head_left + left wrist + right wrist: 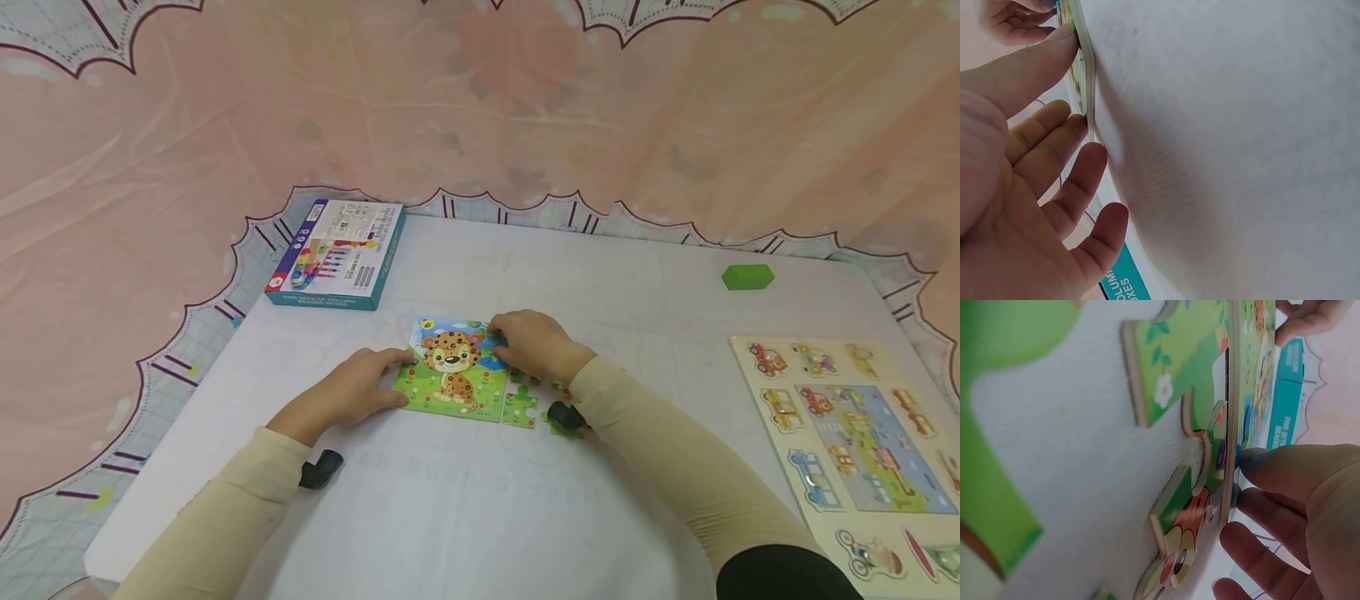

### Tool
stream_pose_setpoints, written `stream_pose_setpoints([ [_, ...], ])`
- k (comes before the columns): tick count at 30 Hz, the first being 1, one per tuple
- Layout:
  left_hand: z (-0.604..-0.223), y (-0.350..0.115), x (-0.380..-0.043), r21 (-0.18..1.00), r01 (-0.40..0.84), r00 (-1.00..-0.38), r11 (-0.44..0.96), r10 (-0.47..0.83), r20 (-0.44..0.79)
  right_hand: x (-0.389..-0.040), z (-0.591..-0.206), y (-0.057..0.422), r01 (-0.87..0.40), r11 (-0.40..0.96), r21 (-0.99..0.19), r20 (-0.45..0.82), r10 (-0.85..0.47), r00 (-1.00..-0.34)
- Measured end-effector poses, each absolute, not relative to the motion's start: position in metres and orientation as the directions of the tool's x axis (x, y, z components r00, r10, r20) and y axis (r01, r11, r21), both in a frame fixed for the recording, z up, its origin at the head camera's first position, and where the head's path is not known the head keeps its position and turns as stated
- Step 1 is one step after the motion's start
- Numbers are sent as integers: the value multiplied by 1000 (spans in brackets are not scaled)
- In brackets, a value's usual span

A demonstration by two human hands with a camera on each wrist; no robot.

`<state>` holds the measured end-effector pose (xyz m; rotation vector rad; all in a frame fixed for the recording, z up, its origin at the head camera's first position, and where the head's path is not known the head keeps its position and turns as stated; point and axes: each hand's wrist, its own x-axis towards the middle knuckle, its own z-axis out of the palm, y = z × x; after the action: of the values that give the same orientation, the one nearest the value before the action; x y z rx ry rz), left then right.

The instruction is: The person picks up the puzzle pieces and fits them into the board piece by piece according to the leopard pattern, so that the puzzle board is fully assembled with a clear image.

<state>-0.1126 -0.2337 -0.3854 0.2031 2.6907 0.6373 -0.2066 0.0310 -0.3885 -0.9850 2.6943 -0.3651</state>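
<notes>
Fingers of your right hand (543, 345) pinch the leopard puzzle (452, 382) at its blue corner; your left hand (341, 388), fingers loose, touches its left side on the surface (450, 525). Your wrist camera (567, 415) might bump the loose pieces (519, 408).

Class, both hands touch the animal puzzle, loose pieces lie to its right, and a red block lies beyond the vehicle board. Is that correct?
The colour is wrong: the head view shows a green, not red, block beyond the vehicle board. The rest stands: the left hand and right hand touch the animal puzzle, and loose pieces lie to its right.
</notes>
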Motion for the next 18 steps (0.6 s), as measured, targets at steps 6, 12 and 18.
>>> stream_pose_setpoints([
  [6,-386,-234,-113,452,52,-923,891,216,-320,-207,-388,30,-592,745,-306,-150,-652,-743],
  [12,-386,-234,-113,451,56,-922,891,220,-319,-208,-389,29,-580,758,-299,-161,-639,-752],
  [18,-386,-234,-114,444,56,-920,894,219,-325,-207,-387,28,-580,760,-294,-165,-637,-753],
])
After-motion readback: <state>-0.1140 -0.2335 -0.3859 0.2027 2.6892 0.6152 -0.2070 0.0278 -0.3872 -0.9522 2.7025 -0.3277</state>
